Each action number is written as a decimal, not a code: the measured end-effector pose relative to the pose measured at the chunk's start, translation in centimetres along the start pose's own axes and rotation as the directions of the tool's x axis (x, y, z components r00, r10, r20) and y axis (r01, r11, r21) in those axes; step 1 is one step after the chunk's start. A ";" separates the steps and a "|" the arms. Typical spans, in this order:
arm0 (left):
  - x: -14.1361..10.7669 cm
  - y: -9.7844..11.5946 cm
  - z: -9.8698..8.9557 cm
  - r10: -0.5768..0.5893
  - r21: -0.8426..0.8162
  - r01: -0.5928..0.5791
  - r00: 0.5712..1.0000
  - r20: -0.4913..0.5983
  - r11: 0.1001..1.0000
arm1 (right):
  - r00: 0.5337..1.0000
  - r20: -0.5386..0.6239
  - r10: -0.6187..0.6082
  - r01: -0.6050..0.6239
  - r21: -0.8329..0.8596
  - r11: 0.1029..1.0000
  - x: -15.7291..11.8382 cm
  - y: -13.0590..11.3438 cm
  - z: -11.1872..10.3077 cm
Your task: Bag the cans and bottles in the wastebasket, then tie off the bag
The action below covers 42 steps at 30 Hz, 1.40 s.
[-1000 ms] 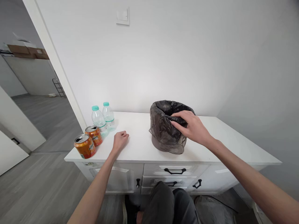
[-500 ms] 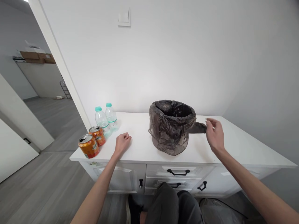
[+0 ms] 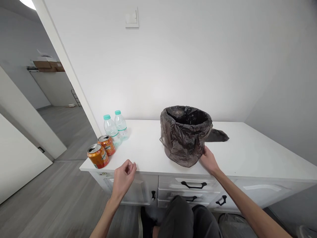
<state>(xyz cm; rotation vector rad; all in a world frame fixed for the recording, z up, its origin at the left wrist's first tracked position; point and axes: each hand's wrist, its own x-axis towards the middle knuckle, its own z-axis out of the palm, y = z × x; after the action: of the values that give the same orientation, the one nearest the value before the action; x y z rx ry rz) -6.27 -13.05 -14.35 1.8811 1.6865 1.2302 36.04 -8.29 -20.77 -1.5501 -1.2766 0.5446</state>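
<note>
A bin lined with a dark translucent trash bag (image 3: 184, 143) stands upright on the white cabinet top (image 3: 146, 145). The bag is folded over the rim and hangs loosely down the outside. My right hand (image 3: 208, 161) is at the lower right side of the bin, its fingers curled in against the bag and partly hidden by it. A flattened dark strip of plastic (image 3: 219, 136) lies just right of the bin. Near the cabinet's front edge, my left hand (image 3: 123, 177) is loosely closed, with nothing visible in it.
On the left end stand two orange drink cans, one in front (image 3: 98, 156) and one behind (image 3: 107, 144). Two clear bottles with teal caps, a left one (image 3: 110, 128) and a right one (image 3: 121, 124), are behind them. A wall (image 3: 185, 59) rises at the back.
My right hand has left the end of the dark plastic strip and moved left and down to the bin's side. My left hand has drawn back toward the front edge, still closed.
</note>
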 end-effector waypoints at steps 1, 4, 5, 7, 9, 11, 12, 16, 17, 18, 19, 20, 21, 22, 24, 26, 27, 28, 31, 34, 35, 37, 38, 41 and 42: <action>-0.5 0.2 -0.2 -0.012 -0.005 0.012 1.000 -0.015 1.000 | 1.000 0.011 -0.002 0.003 -0.022 1.000 -0.1 -0.3 0.3; -1.9 0.7 -0.7 -0.035 -0.023 0.034 0.998 -0.050 0.999 | 0.999 0.042 -0.010 0.013 -0.074 0.997 -0.3 -1.2 0.6; -2.4 0.9 -0.9 -0.036 -0.023 0.035 0.998 -0.060 0.999 | 0.999 0.047 -0.011 0.015 -0.088 0.996 -0.4 -1.5 0.7; -3.2 1.1 -1.3 -0.035 -0.006 0.035 0.995 -0.096 0.999 | 0.998 0.059 -0.009 0.015 -0.112 0.994 -0.4 -1.8 0.7; -3.6 1.5 -1.9 -0.032 0.027 0.035 0.991 -0.133 0.999 | 0.998 0.059 0.004 0.004 -0.140 0.990 -0.3 -1.8 0.7; -3.5 2.1 -2.7 -0.028 0.057 0.037 0.989 -0.147 0.998 | 0.998 0.055 0.032 -0.022 -0.178 0.984 -0.2 -1.5 0.8; -3.3 2.4 -3.0 -0.027 0.068 0.037 0.989 -0.143 0.997 | 0.998 0.054 0.046 -0.034 -0.199 0.979 -0.1 -1.3 0.9; -1.0 3.7 -3.4 -0.006 0.074 0.016 0.991 -0.136 0.997 | 0.996 0.076 0.038 -0.020 -0.219 0.975 0.0 -0.8 1.1; -0.4 4.1 -3.3 -0.001 0.069 0.010 0.991 -0.136 0.998 | 0.997 0.076 0.031 -0.014 -0.213 0.977 0.0 -0.9 1.0; 0.2 4.3 -3.2 0.002 0.065 0.006 0.991 -0.135 0.998 | 0.997 0.076 0.026 -0.010 -0.208 0.978 -0.1 -1.1 1.0; 0.7 4.6 -3.0 0.006 0.062 0.002 0.991 -0.131 0.998 | 0.997 0.075 0.025 -0.009 -0.207 0.978 -0.2 -1.4 1.0; 1.1 4.8 -2.8 0.014 0.061 -0.006 0.992 -0.126 0.998 | 0.997 0.076 0.027 -0.011 -0.209 0.978 -0.3 -1.8 0.9; 1.4 4.9 -2.7 0.025 0.060 -0.018 0.992 -0.122 0.998 | 0.997 0.078 0.029 -0.011 -0.214 0.977 -0.3 -2.1 0.9; 1.5 5.0 -2.6 0.037 0.059 -0.030 0.992 -0.118 0.998 | 0.996 0.078 0.032 -0.014 -0.222 0.975 -0.4 -2.5 0.9; 1.6 5.0 -2.4 0.049 0.054 -0.043 0.992 -0.119 0.998 | 0.996 0.074 0.044 -0.025 -0.237 0.971 -0.6 -3.0 0.8; 1.3 4.9 -2.3 0.044 0.051 -0.039 0.992 -0.118 0.998 | 0.996 0.072 0.046 -0.027 -0.244 0.969 -0.7 -3.3 0.7; 1.1 4.8 -2.2 0.038 0.051 -0.032 0.993 -0.111 0.998 | 0.997 0.072 0.042 -0.023 -0.244 0.969 -0.7 -3.3 0.7; 1.0 4.7 -2.1 0.033 0.052 -0.027 0.994 -0.103 0.998 | 0.997 0.071 0.038 -0.020 -0.244 0.970 -0.7 -3.4 0.7; 1.1 4.4 -1.9 0.033 0.064 -0.027 0.995 -0.091 0.998 | 0.998 0.061 0.029 -0.013 -0.247 0.969 -0.7 -3.3 0.7; 2.4 4.1 -1.6 0.078 0.089 -0.067 0.987 -0.138 0.994 | 0.998 0.053 0.034 -0.019 -0.253 0.967 -0.8 -3.3 0.7; 3.0 4.1 -1.6 0.103 0.105 -0.087 0.981 -0.165 0.991 | 0.998 0.053 0.034 -0.020 -0.254 0.967 -0.7 -3.3 0.7; 4.5 4.0 -1.7 0.162 0.155 -0.130 0.963 -0.217 0.979 | 0.998 0.055 0.035 -0.020 -0.259 0.966 -0.7 -3.3 0.7; 5.4 4.1 -1.8 0.197 0.191 -0.153 0.951 -0.237 0.970 | 0.998 0.054 0.034 -0.019 -0.262 0.965 -0.7 -3.3 0.7; 8.3 4.5 -2.5 0.318 0.333 -0.225 0.912 -0.259 0.916 | 0.999 0.039 0.032 -0.021 -0.271 0.962 -0.6 -3.3 0.8; 9.3 4.7 -2.8 0.360 0.384 -0.247 0.897 -0.257 0.889 | 0.999 0.037 0.028 -0.017 -0.273 0.962 -0.6 -3.3 0.8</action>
<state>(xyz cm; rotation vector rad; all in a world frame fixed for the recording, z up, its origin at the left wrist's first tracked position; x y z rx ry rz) -6.09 -6.42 -5.90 2.3356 1.9242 1.5160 33.71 -8.72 -18.30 -1.7902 -1.4122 0.4290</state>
